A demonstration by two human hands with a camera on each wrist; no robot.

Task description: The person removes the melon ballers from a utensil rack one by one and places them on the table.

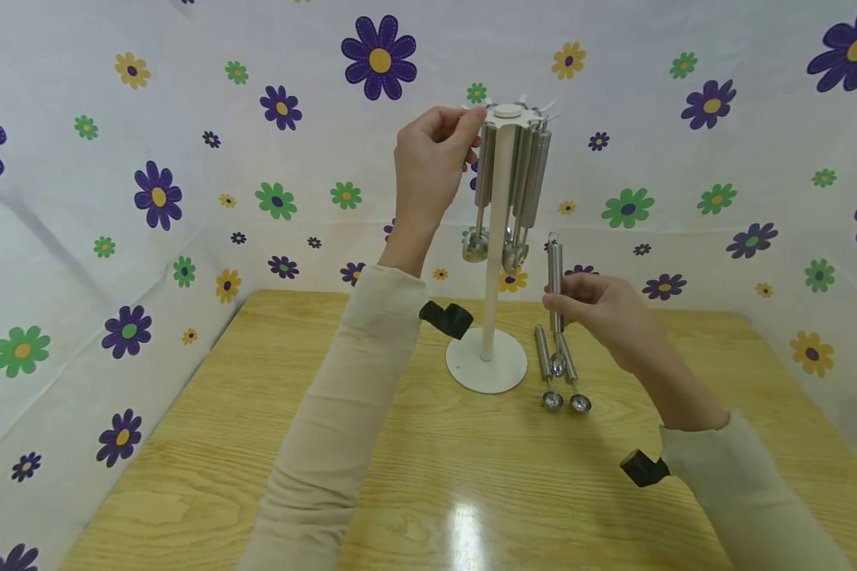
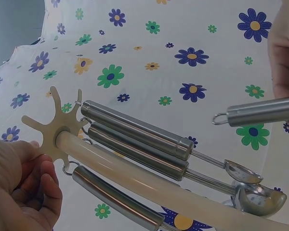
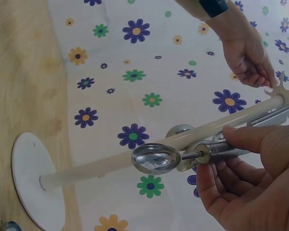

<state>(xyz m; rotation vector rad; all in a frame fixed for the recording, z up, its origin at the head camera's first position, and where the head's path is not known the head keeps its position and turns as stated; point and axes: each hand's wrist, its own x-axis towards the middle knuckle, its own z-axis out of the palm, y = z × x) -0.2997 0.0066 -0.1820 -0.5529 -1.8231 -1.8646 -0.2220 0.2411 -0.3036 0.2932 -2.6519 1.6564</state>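
Note:
A white utensil rack (image 1: 498, 238) stands upright, its round base (image 1: 486, 374) on the table. My left hand (image 1: 432, 155) pinches one arm of its star-shaped top (image 2: 47, 126) between thumb and fingers. Several steel scoops (image 1: 532, 178) with thick tubular handles hang from the top by wire loops, bowls downward. To the right of the pole, my right hand (image 1: 603, 313) grips another small scoop (image 3: 156, 158) by its handle, loop up and oval bowl down. In the head view its bowl overlaps two scoops lying on the table, one scoop (image 1: 552, 400) left of the other scoop (image 1: 580, 403).
The wooden table (image 1: 314, 412) has its back edge against a white flower-printed sheet (image 1: 314, 127), which also rises at both sides. Black wrist cameras are strapped at both sleeves, the left camera (image 1: 448, 319) close to the pole.

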